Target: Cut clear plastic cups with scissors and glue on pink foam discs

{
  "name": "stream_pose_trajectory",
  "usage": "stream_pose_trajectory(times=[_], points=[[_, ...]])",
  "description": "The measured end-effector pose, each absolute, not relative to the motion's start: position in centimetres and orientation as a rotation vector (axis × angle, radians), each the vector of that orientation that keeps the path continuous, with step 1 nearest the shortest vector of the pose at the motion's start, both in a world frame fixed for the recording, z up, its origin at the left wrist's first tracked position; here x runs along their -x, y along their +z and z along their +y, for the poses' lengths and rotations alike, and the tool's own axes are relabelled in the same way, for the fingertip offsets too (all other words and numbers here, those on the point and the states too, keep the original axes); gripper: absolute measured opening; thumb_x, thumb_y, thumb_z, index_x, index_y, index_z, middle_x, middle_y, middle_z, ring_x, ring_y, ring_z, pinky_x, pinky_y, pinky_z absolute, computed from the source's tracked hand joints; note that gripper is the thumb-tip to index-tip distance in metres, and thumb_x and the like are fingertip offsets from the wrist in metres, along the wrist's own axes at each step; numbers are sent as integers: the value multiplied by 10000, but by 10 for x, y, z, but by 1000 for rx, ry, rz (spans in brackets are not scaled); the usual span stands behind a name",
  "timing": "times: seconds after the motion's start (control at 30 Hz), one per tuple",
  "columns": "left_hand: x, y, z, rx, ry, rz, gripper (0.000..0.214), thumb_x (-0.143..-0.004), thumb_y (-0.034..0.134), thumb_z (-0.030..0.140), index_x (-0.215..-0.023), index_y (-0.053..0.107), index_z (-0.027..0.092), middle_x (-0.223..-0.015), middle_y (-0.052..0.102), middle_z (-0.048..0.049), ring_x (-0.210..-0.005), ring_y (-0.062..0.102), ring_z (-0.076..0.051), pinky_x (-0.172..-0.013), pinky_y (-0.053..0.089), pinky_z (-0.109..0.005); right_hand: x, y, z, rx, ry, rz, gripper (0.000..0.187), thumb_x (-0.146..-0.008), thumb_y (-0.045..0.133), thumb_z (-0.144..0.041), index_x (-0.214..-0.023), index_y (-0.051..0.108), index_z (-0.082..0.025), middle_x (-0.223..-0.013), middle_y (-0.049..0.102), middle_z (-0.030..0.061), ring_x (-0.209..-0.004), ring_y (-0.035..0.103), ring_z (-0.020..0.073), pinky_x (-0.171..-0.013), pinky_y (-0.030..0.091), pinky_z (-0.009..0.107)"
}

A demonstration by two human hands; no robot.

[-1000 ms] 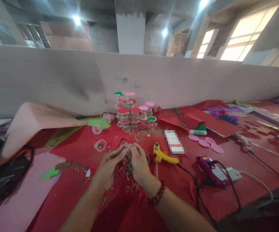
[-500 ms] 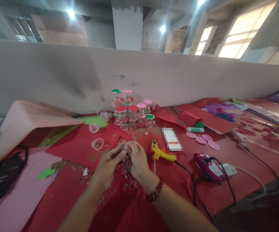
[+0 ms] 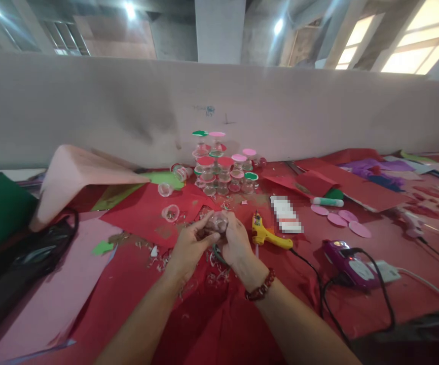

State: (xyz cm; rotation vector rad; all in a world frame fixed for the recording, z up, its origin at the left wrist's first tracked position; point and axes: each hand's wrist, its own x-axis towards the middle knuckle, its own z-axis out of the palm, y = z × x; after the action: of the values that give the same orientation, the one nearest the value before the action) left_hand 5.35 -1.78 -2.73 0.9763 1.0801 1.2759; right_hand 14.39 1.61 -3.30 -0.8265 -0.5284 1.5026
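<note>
My left hand [image 3: 189,247] and my right hand [image 3: 236,242] meet over the red paper, fingers pinched together on a small clear plastic cup [image 3: 217,222] held between them. A red bead bracelet [image 3: 260,289] circles my right wrist. Green-handled scissors [image 3: 217,253] lie just under my hands among paper scraps. Behind them stands a stack of small clear cups with pink, red and green lids [image 3: 221,165]. Two loose clear cups [image 3: 170,212] lie to the left of my hands.
A yellow glue gun [image 3: 268,236] lies right of my hands, its cord running to a purple device [image 3: 349,260] and a white power strip [image 3: 386,270]. Pink paper discs [image 3: 346,221], a green-and-white glue stick [image 3: 326,202], a black bag [image 3: 33,258] and pink sheets surround the work.
The view has shifted left and slightly down. My hands have turned the cup between them and stay closed on it.
</note>
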Motion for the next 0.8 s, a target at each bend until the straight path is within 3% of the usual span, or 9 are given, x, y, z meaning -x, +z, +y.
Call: stream_pose_trajectory(times=[0.1, 0.3, 0.53, 0.8], points=[[-54, -24, -19, -923, 1306, 1018, 558, -677, 732, 276, -1216, 602, 214, -1064, 691, -63, -930, 605, -170, -866, 446, -312, -144, -30, 13, 830, 1609, -444, 156, -680, 582, -302, -582, 532, -191, -498, 514, -58, -419, 426, 80, -413, 356, 200], [-55, -18, -21, -818, 1312, 1002, 390, -737, 671, 419, -1041, 708, 178, -861, 718, -69, -639, 581, -116, -603, 447, -242, -140, -28, 5, 803, 1579, -628, 126, -679, 566, -300, -607, 534, -202, -494, 487, -76, -421, 376, 76, -401, 289, 202], [-57, -23, -17, -808, 1339, 1008, 416, -666, 746, 330, -1055, 703, 190, -1023, 708, -83, -922, 614, -181, -850, 451, -310, -139, -31, 5, 815, 1552, -569, 217, -663, 604, -341, -586, 448, -212, -488, 405, -100, -428, 326, 68, -426, 291, 201], [-60, -32, -20, -898, 1342, 997, 414, -741, 680, 306, -1143, 653, 211, -1141, 668, -64, -1084, 565, -195, -997, 377, -358, -142, -36, 11, 856, 1607, -457, 231, -642, 613, -335, -566, 438, -205, -465, 382, -98, -407, 299, 63, -394, 254, 192]])
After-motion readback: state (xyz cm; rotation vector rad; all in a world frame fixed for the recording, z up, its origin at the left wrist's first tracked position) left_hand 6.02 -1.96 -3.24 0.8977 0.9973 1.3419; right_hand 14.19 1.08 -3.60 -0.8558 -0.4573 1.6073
